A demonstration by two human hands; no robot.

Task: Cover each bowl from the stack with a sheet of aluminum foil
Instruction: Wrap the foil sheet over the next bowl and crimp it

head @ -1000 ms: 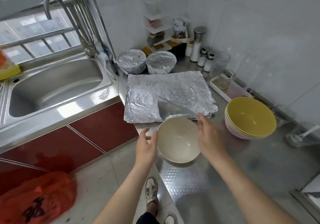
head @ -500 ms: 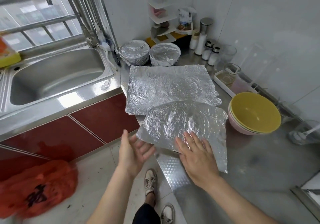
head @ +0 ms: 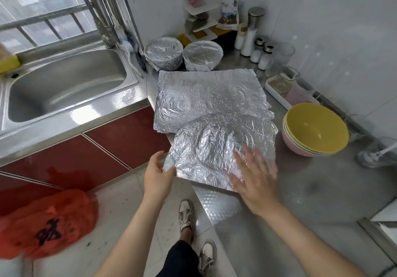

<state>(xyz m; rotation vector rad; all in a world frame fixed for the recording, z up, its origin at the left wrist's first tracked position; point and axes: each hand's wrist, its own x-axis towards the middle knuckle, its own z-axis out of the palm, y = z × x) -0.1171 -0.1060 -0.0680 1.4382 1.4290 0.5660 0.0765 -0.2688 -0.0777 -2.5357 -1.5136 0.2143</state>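
**Foil in hand.** A crinkled sheet of aluminium foil (head: 214, 148) lies draped over a round form at the front edge of the stainless steel surface (head: 322, 191). The bowl beneath is hidden; only its circular outline shows through the foil.

**Hands.** Your left hand (head: 158, 173) pinches the near-left corner of the sheet, thumb on top. In my judgement this keeps the foil from sliding off the edge. Your right hand (head: 255, 175) is blurred, but it lies flat with the fingers spread on the near-right part of the sheet. It holds nothing and appears to be smoothing the foil down.

**Supplies.** A pile of flat foil sheets (head: 204, 92) lies just behind, its front edge touching or tucked under the draped sheet. The stack of bowls, yellow on top of pink (head: 315, 126), stands to the right within easy reach.

**Finished work.** Two foil-wrapped round bowls (head: 164, 52) stand side by side behind the pile, out of the working area.

**Assessment.** The sheet is laid but not yet moulded, and its edges stand loose all round. The corners need folding down under the rim. Several bowls remain uncovered. The work sits close to the edge, so a hard sideways push could tip it off.
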